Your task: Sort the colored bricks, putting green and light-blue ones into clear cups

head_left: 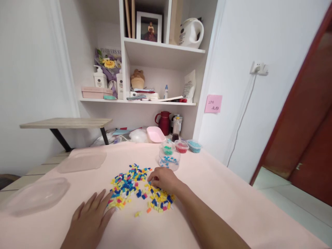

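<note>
Small plastic building bricks point(127, 185) in blue, yellow, teal, white, pink and orange lie in a loose pile on the pink-covered table point(207, 207). My left hand point(90, 216) rests flat at the pile's left edge, fingers spread, holding nothing. Over the right part of the pile, my right hand point(164, 179) has its fingers curled down and drawn together among the bricks. Whatever its fingertips hold is hidden or too small to name. Just beyond it stands a clear round tub point(169, 162) with blue bricks inside, and behind that a tub of green pieces point(168, 150).
Lidded tubs of red pieces point(182, 147) and light-blue pieces point(194, 146) stand at the back right. Two clear lids point(38, 196) lie on the left. Behind are a pink basin point(156, 134), a red jug point(164, 122) and shelves point(166, 48). A wooden stand point(66, 122) is at left.
</note>
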The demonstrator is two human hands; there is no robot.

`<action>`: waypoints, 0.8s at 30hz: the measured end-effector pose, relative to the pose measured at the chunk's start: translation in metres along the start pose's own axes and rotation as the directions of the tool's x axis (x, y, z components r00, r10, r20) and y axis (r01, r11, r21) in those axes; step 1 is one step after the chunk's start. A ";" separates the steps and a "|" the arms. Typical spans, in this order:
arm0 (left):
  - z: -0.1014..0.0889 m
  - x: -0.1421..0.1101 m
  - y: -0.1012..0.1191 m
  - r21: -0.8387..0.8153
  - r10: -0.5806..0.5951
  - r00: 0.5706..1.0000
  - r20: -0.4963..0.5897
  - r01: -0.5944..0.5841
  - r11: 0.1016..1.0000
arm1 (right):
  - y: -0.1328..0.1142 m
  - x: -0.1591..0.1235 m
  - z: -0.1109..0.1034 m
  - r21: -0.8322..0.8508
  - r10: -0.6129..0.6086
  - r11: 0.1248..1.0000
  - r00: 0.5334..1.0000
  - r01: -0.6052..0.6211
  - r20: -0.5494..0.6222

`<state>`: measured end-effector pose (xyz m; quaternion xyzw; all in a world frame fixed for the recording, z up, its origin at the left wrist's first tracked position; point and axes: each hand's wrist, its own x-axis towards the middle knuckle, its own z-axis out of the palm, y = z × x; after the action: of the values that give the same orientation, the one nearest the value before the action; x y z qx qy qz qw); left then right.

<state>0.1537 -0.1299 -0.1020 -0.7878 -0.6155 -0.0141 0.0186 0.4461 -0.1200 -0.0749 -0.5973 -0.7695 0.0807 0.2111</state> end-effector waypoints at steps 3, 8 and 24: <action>0.001 0.001 -0.001 0.019 0.007 1.000 -0.001 -0.007 1.000 | -0.002 -0.001 -0.003 0.001 0.005 1.000 1.000 -0.005 -0.027; 0.001 0.002 -0.002 0.050 0.023 1.000 0.008 -0.023 0.998 | 0.011 0.000 -0.022 0.126 0.091 0.991 0.923 -0.047 -0.375; 0.000 0.000 -0.002 0.052 0.028 0.999 0.017 -0.028 0.998 | 0.033 0.011 -0.014 0.212 0.135 0.977 0.782 -0.004 -0.608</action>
<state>0.1515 -0.1289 -0.1021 -0.7957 -0.6047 0.0084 0.0344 0.4788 -0.1023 -0.0716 -0.5945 -0.6229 -0.0355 0.5073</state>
